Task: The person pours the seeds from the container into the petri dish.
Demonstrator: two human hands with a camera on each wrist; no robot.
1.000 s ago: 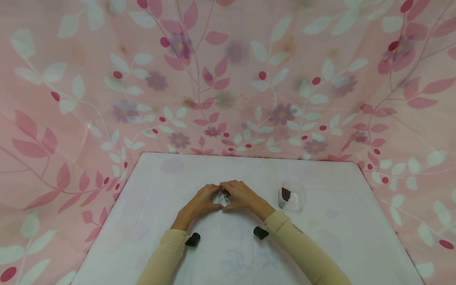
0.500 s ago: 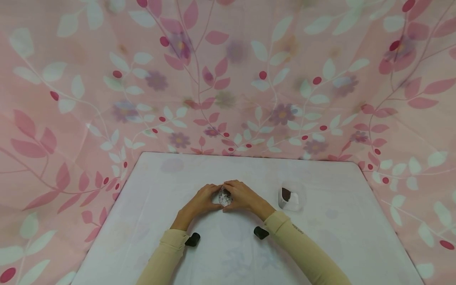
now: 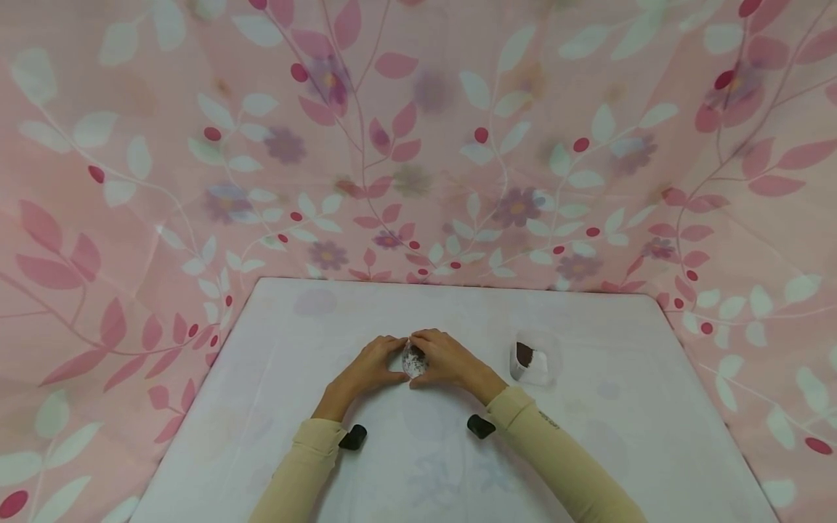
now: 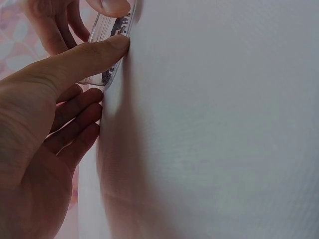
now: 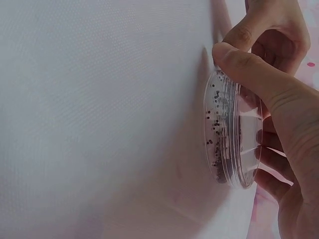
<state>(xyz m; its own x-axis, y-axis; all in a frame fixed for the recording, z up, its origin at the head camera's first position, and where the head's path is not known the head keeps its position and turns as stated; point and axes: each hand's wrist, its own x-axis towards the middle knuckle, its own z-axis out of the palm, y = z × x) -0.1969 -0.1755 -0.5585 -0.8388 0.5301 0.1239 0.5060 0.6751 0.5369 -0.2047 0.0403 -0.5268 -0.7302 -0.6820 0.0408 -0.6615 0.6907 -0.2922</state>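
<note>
A round, clear plastic dish [image 3: 414,362] with a lid and many tiny dark bits inside sits at the middle of the white table, between both hands. On its left side, my left hand [image 3: 374,368] holds it by the rim, thumb near and fingers far. My right hand [image 3: 450,361] grips the right side the same way and hides part of it. In the right wrist view the dish [image 5: 224,129] lies level just at the cloth, dark bits gathered along its inside wall. Only a slice of the dish [image 4: 103,29] shows past the thumb in the left wrist view.
A small clear square container [image 3: 522,373] stands to the right on the table, with a dark brown piece [image 3: 524,355] in it. Dark wrist devices [image 3: 481,426] sit at both cuffs. Behind the table's far edge hangs a pink floral cloth [image 3: 418,145].
</note>
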